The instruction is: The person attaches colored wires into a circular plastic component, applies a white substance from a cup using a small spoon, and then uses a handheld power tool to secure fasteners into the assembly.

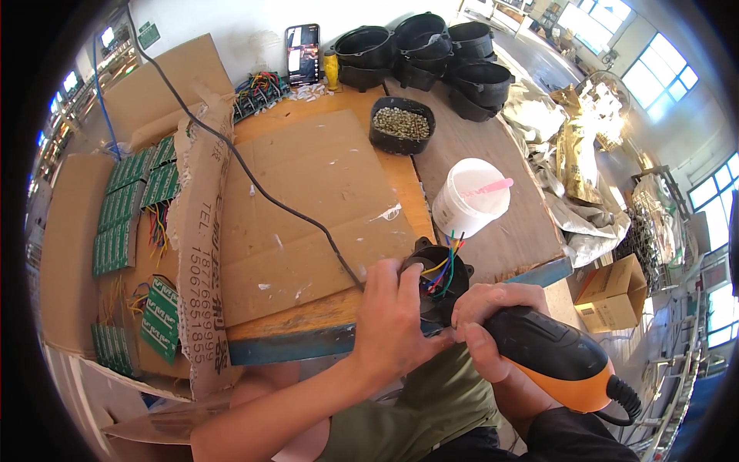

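Standing in rows inside an open brown cardboard box point(85, 231) at the left are green circuit boards point(123, 208). A flat cardboard sheet point(308, 208) covers the wooden workbench point(308, 327). At its near edge the left hand point(392, 316) grips a round black plastic housing point(440, 273) with coloured wires sprouting from it. The right hand point(493, 319) clasps a black-and-orange electric screwdriver point(558, 356) against it. Behind stands a white plastic bucket point(471, 196).
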Demonstrator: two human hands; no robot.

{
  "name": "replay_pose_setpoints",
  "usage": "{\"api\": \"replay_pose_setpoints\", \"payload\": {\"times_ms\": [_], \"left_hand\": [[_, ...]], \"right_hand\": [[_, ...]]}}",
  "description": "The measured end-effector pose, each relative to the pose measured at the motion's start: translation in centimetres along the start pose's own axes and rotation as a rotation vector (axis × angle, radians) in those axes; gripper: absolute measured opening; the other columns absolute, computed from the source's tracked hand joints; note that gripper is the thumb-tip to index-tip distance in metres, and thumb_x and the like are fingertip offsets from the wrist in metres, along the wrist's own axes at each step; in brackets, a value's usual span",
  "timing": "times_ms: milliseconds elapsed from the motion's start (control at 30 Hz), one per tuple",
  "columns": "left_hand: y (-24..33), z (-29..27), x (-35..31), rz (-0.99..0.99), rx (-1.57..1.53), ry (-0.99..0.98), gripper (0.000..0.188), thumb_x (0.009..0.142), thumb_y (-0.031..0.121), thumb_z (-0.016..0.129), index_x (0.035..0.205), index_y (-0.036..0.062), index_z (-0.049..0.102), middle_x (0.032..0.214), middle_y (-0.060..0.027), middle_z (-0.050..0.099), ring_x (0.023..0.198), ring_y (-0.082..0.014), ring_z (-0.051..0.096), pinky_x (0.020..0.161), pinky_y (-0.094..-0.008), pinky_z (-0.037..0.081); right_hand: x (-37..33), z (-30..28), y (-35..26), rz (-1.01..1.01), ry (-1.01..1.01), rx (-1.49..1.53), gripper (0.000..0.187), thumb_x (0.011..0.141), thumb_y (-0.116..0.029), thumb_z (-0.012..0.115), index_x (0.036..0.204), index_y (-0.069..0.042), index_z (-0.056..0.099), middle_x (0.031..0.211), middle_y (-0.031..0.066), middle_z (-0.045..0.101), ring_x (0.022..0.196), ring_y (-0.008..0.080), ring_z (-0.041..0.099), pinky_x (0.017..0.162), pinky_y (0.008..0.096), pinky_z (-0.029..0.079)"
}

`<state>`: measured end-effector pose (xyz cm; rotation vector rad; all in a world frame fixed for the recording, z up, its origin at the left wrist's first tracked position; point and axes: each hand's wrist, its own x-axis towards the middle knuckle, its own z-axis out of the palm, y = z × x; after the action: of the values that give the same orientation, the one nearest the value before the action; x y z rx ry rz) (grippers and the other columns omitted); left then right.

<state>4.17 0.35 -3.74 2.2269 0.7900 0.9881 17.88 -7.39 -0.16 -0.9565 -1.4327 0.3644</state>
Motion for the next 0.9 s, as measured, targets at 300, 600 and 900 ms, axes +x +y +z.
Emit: {"api": "replay_pose_setpoints", "payload": {"times_ms": [300,600,900], "left_hand": [[-0.6,0.6,-0.3,0.035,0.031,0.015,0.081,0.058,0.030,0.088,0.117,-0.0104,0.051,0.109,-0.0224,0.048,0.099,-0.0404,0.052,0.084,-0.0454,0.047],[-0.1,0.3,-0.4,-0.001,0.049,0.018,0.081,0.055,0.025,0.088,0.117,-0.0112,0.051,0.111,-0.0233,0.048,0.102,-0.0409,0.051,0.087,-0.0445,0.047],[0.2,0.7,-0.4,-0.024,0.060,0.011,0.083,0.054,0.024,0.088,0.119,-0.0099,0.051,0.114,-0.0226,0.048,0.105,-0.0410,0.050,0.089,-0.0459,0.046]], "right_hand": [[0.3,0.5,0.1,-0.034,-0.040,-0.055,0.047,0.076,0.007,0.071,0.116,-0.002,0.048,0.066,0.0059,0.064,0.055,0.0143,0.060,0.059,0.0272,0.050],[-0.5,1.1,0.4,0.210,0.139,-0.149,0.036,0.082,0.006,0.062,0.108,-0.007,0.040,0.073,0.0076,0.059,0.064,0.0167,0.058,0.067,0.0323,0.051],[0.2,1.1,0.5,0.297,0.143,-0.137,0.041,0.083,0.007,0.059,0.114,-0.003,0.036,0.072,0.0080,0.058,0.062,0.0147,0.056,0.066,0.0289,0.049]]}}
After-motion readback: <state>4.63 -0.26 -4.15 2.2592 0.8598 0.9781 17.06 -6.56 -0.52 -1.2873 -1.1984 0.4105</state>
